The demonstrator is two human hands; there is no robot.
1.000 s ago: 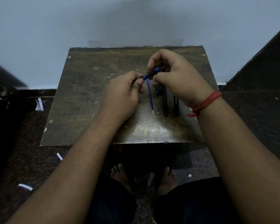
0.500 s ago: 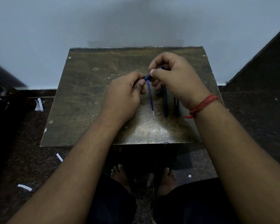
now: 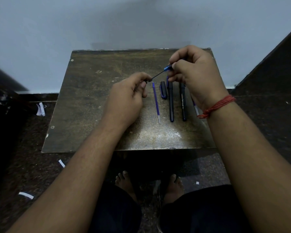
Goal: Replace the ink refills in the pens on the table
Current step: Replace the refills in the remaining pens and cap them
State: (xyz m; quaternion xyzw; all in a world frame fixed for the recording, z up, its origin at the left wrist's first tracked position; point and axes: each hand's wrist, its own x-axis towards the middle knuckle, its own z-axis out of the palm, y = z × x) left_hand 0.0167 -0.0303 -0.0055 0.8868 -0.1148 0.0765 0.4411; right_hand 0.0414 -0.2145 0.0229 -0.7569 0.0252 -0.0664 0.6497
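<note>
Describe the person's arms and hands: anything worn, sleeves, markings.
Both forearms are bare, with no sleeves in view. The right hand has a red thread band, wound in several strands and knotted, round its wrist. The left hand and its wrist carry nothing. No rings, watch or gloves show.

You see a blue refill (image 3: 156,102), black pens (image 3: 171,101), mottled brown table (image 3: 94,101), red wrist thread (image 3: 217,106)
</note>
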